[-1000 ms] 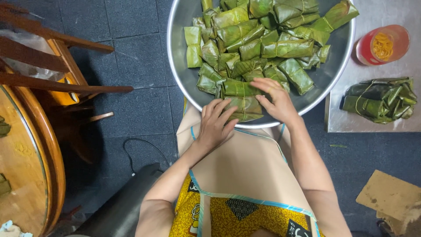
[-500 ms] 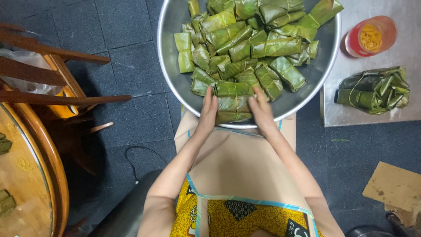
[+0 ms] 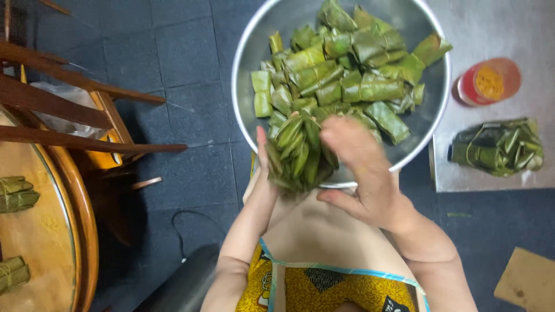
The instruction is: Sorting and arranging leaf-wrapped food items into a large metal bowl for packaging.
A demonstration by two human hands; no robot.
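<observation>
A big metal basin [image 3: 245, 110] on the dark floor holds several green leaf-wrapped parcels [image 3: 358, 86]. A bundle of leaf parcels [image 3: 298, 153] is raised over the basin's near rim, above my lap. My left hand [image 3: 263, 167] supports the bundle from its left side, mostly hidden behind it. My right hand [image 3: 361, 173] is against the bundle's right side, blurred, fingers curled around it.
A red-lidded jar [image 3: 485, 84] and a tied bundle of green parcels [image 3: 500, 147] lie on a grey mat at the right. At the left stand a wooden chair [image 3: 63, 110] and a round wooden table [image 3: 52, 231] with leaf bundles [image 3: 17, 193]. A cardboard piece [image 3: 529, 280] lies at the lower right.
Both hands closed in on a clump of parcels at the basin's near edge and lifted it up toward me. The view has moved closer.
</observation>
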